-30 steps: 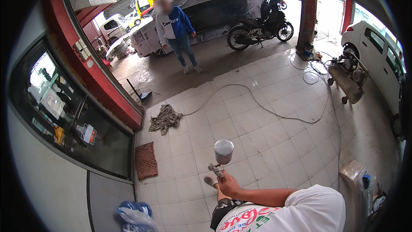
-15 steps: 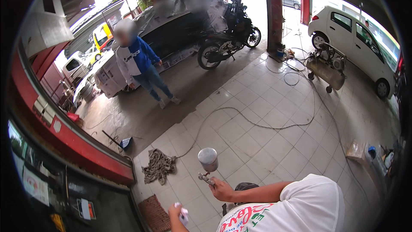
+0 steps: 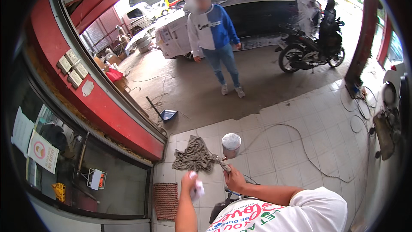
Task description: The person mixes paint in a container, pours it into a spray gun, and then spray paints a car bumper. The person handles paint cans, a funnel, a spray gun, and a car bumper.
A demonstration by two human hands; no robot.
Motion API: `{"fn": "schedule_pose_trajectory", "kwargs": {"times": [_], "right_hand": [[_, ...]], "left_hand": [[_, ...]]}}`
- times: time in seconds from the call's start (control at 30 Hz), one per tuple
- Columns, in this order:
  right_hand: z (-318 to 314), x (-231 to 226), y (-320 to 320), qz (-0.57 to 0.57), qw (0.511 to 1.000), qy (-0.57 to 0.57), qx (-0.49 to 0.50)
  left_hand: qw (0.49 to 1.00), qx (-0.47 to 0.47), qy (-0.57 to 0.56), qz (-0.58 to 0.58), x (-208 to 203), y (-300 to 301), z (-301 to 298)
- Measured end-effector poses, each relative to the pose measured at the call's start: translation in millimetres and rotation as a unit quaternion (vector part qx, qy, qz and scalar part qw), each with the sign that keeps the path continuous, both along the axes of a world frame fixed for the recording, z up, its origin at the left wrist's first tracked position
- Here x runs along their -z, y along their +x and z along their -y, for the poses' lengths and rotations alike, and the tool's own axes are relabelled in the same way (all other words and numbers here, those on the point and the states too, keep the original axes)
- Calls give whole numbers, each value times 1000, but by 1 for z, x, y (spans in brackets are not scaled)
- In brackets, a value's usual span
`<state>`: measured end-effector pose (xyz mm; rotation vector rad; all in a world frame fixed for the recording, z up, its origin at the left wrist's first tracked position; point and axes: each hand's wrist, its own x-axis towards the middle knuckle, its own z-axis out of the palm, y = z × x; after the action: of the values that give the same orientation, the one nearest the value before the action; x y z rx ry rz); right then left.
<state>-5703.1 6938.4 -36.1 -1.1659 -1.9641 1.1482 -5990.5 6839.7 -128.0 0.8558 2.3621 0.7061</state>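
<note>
My right hand (image 3: 235, 180) is wrapped round a metal paint spray gun (image 3: 223, 164), whose grey cup (image 3: 231, 142) stands on top. Part of the gun's handle is hidden by my fingers. To its left, my left hand (image 3: 188, 182) is closed on a crumpled whitish cloth (image 3: 198, 190) that hangs from its right side. The two hands are apart, with the cloth a little short of the gun. Beyond them a grey-brown rag (image 3: 194, 155) lies bunched on the tiles.
A woven brown mat (image 3: 166, 201) lies by the glass door (image 3: 113, 176). A dustpan (image 3: 168, 114) sits farther off. A person (image 3: 218, 30) stands facing me before a covered car (image 3: 257, 21). A motorcycle (image 3: 313, 49) is parked right. A hose (image 3: 300, 141) snakes across the floor; a compressor (image 3: 383, 131) stands at the right.
My view has turned left, so the surroundings have shifted right. My left hand has come up with the cloth and is nearer the spray gun. The right hand keeps its hold.
</note>
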Motion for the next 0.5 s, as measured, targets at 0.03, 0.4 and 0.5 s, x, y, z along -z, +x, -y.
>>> {"fn": "schedule_pose_trajectory", "kwargs": {"times": [0.03,0.4,0.5], "right_hand": [[-22,-11,-27,-17,1000,7,-19],[-231,16,-243,13,998,-8,-66],[-282,16,-319,34,996,-27,-75]], "left_hand": [[999,9,-39,-27,26,-17,36],[857,-321,-256,311,126,-10,75],[867,-314,-208,327,146,-90,9]]}}
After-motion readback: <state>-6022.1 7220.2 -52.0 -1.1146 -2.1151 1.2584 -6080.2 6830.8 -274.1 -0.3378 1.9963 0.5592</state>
